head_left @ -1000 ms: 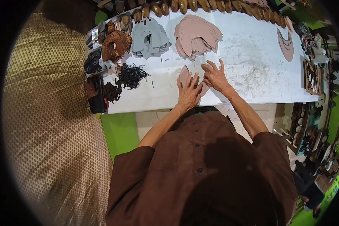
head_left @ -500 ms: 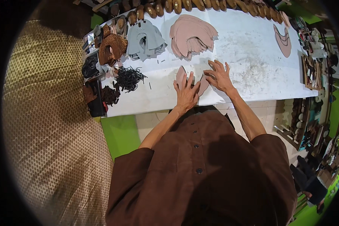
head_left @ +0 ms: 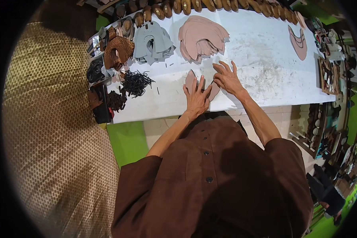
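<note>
My left hand [head_left: 197, 99] lies with its fingers spread on a pink shoe-upper piece [head_left: 190, 78], pressing it to the table near the front edge. The piece is curved, and its middle is hidden beneath the hand. Just to the right, my right hand [head_left: 229, 81] has thumb and forefinger pinched at the piece's right arm, while the other fingers stretch away. A thin dark strip [head_left: 212, 82] shows at that pinch, small and partly covered. Beyond the hands is a fanned stack of similar pink pieces [head_left: 198, 33].
On the white table [head_left: 258, 71] are grey upper pieces [head_left: 152, 37], leopard-patterned pieces [head_left: 119, 49], a heap of black strips [head_left: 135, 83] and brown scraps [head_left: 116, 100]. Wooden shoe lasts [head_left: 186, 6] line the far edge. A pink cut-out piece [head_left: 298, 45] lies far right, near a wooden rack [head_left: 328, 77].
My right hand has shifted slightly left and its thumb and forefinger have come closer together at the piece. My left hand stays in place.
</note>
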{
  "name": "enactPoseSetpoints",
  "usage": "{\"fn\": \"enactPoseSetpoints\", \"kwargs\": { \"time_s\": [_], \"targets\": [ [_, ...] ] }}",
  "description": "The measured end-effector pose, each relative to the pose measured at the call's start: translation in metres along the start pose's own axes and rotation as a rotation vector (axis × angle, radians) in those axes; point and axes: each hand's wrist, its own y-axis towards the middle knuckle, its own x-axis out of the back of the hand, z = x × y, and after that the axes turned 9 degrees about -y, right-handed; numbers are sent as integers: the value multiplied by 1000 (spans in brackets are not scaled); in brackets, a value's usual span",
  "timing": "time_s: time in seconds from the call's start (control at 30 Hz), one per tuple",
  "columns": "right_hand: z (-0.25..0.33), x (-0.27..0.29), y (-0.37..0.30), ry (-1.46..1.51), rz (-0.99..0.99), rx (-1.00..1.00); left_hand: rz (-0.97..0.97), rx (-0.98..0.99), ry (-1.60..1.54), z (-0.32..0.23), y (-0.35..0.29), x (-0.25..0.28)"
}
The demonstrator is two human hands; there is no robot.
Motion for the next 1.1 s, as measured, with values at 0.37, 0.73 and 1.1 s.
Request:
{"fn": "enactPoseSetpoints", "kwargs": {
  "time_s": [0.37, 0.73, 1.1],
  "targets": [
    [9, -11, -10, 8, -59, -145, 6, 14, -24, 3, 2, -5],
    [16, -16, -10, -8, -104, -200, 36, 19, 20, 2, 10, 0],
    [18, -15, -11, -42, -120, -197, -20, 9, -17, -1, 14, -1]
  ]
}}
